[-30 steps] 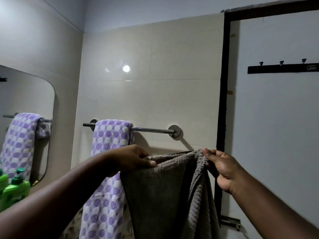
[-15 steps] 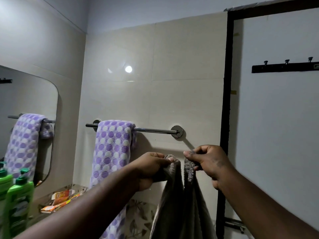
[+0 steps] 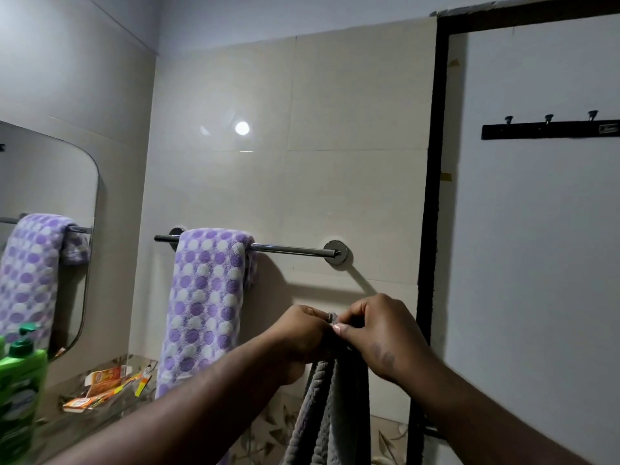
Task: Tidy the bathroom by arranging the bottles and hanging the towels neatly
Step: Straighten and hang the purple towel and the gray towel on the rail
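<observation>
A grey towel (image 3: 335,407) hangs folded lengthwise below my hands, its top edge bunched between them. My left hand (image 3: 298,333) grips the top from the left and my right hand (image 3: 379,333) pinches it from the right; the two hands touch. Both are below the right half of the chrome towel rail (image 3: 292,249). A purple and white dotted towel (image 3: 204,303) is draped over the rail's left end. A green pump bottle (image 3: 20,391) stands at the left edge, blurred.
A mirror (image 3: 50,203) on the left wall reflects the dotted towel. A small shelf (image 3: 100,394) below it holds orange and white packets. At the right, a white door (image 3: 536,263) in a black frame carries a black hook strip (image 3: 550,130).
My hands have come together, closing the grey towel from a wide spread into a narrow fold. The view has shifted slightly right.
</observation>
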{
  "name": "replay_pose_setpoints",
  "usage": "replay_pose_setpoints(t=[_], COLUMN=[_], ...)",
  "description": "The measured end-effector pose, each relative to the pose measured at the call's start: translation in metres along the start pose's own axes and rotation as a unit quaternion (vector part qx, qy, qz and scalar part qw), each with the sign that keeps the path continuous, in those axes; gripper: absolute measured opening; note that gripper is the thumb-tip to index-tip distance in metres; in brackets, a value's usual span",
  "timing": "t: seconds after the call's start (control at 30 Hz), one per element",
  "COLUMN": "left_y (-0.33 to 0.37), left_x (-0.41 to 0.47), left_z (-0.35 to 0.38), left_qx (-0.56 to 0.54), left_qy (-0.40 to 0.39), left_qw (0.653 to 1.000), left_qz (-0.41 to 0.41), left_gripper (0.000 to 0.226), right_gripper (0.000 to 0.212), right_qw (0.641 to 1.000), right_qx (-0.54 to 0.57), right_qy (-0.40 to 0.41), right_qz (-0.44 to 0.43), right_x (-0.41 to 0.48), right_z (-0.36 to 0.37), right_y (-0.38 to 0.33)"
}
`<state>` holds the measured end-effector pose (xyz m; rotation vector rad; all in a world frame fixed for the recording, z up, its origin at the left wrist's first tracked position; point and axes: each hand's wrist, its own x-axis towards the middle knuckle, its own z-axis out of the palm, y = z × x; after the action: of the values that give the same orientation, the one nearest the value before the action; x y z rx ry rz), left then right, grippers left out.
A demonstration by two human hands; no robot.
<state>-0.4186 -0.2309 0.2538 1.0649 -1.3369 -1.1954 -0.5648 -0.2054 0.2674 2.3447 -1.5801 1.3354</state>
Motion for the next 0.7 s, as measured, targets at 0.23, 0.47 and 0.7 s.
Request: replay_pose_setpoints(t=[0.23,0.47,0.7], left_y=[-0.008,-0.011,-0.009], left_x=[0.001,0.000,-0.009], left_z=[0.001,-0.001,0.001], left_qx=[-0.054,-0.087,-0.092], left_qy=[0.004,-0.040,-0.041], left_qw=[0.997,0.993,0.994], left_qz=[-0.060,-0.072,-0.037], left_gripper=[0.021,0.034,0.031], right_gripper=[0.029,0.020,0.027], right_qw=[0.987,0.991,0.992], right_qx=[-0.136,-0.095,-0.091], right_qy=[0.002,0.035,0.034], right_qz=[-0.086,-0.089,-0.085], right_x=[-0.013,-0.006,-0.005], right_z=[0.016,0.005,0.002], right_y=[0.006,0.004,0.006])
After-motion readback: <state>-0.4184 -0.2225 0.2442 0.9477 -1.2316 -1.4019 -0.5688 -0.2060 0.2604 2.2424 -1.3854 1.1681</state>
